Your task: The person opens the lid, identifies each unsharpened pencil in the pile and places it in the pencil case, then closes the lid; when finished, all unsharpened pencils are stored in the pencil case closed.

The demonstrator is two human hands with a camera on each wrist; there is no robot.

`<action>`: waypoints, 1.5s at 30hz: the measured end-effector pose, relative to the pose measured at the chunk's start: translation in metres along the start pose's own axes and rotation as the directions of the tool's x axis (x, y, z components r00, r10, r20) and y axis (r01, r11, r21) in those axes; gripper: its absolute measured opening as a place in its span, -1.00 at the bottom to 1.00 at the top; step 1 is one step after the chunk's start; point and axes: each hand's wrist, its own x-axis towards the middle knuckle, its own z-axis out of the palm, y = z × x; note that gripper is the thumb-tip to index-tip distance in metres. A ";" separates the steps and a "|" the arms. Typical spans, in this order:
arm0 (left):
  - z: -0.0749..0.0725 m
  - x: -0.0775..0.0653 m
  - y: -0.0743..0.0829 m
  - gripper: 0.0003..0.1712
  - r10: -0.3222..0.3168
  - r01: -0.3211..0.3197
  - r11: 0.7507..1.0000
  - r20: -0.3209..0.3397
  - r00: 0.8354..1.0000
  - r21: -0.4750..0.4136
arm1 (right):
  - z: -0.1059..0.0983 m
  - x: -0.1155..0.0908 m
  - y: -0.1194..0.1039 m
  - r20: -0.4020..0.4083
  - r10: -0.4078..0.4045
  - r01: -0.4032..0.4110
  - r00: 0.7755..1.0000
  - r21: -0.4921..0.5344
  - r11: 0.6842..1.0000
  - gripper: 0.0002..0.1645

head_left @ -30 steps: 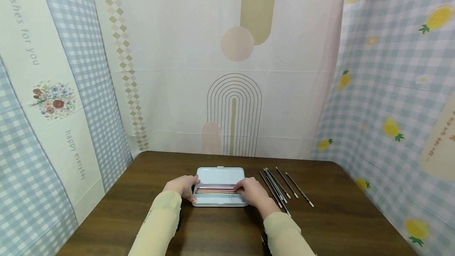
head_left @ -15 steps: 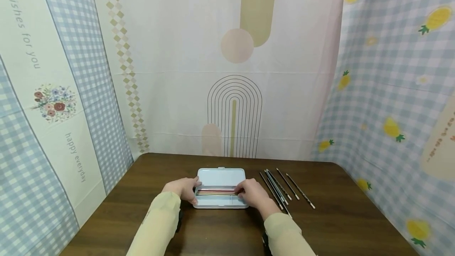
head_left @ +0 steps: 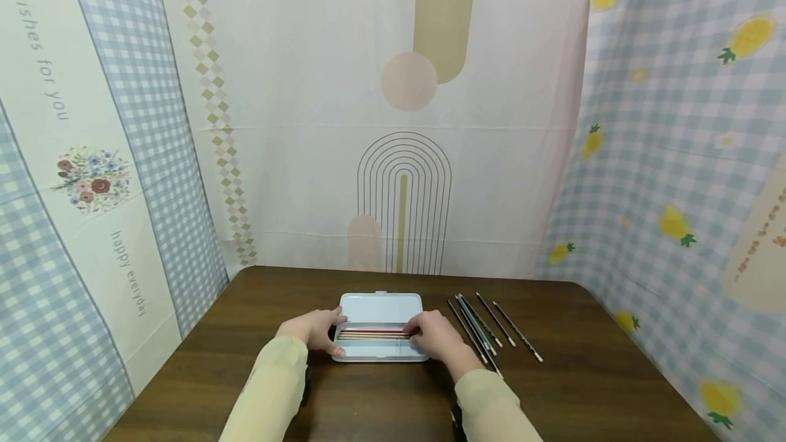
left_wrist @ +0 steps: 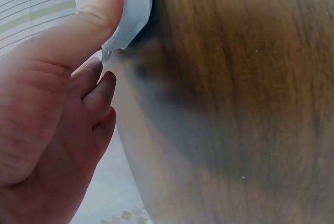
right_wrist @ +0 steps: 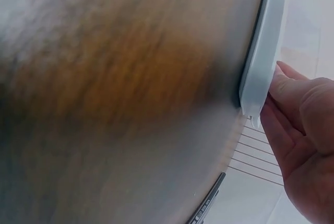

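Note:
A pale blue pencil case (head_left: 381, 308) lies opened on the table, its lid folded back. Several pencils (head_left: 371, 335), red and yellowish among them, lie lengthwise inside. My left hand (head_left: 312, 330) holds the case's left end, thumb on the near corner and fingers toward the far side. In the left wrist view the thumb (left_wrist: 94, 20) presses on the case's edge. My right hand (head_left: 437, 336) reaches over the right end, with curled fingers and thumb around the pencils' right ends; its fingertips are partly hidden. In the right wrist view this hand (right_wrist: 302, 125) is beside the case wall (right_wrist: 261, 62).
Several dark pencils (head_left: 475, 326) with whitish ends lie loosely spread to the right of the case, close to my right forearm. The brown wooden table (head_left: 368, 401) ends at a patterned cloth (head_left: 295, 155) behind, with more cloth on both sides.
Both hands stay at the two ends of the case with hardly any visible movement. The head view shifts very slightly; the pencils look the same.

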 end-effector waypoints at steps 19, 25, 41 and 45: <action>0.001 -0.002 0.000 -0.01 -0.012 0.013 1.000 -0.057 0.998 0.017 | -0.033 -0.008 0.022 -0.125 0.073 -0.058 0.989 0.116 0.992 -0.81; -0.002 -0.005 0.012 -0.04 -0.026 0.034 0.994 -0.074 0.997 0.103 | -0.048 -0.020 0.043 -0.165 0.164 -0.150 0.973 0.090 0.984 -0.79; 0.000 -0.004 0.021 -0.13 -0.011 0.030 0.974 -0.082 0.997 0.227 | -0.085 -0.053 0.078 -0.114 0.303 -0.292 0.946 0.105 0.951 -0.77; 0.001 -0.004 0.022 -0.13 -0.008 0.027 0.972 -0.079 0.997 0.232 | -0.085 -0.060 0.084 -0.099 0.324 -0.311 0.941 0.123 0.942 -0.78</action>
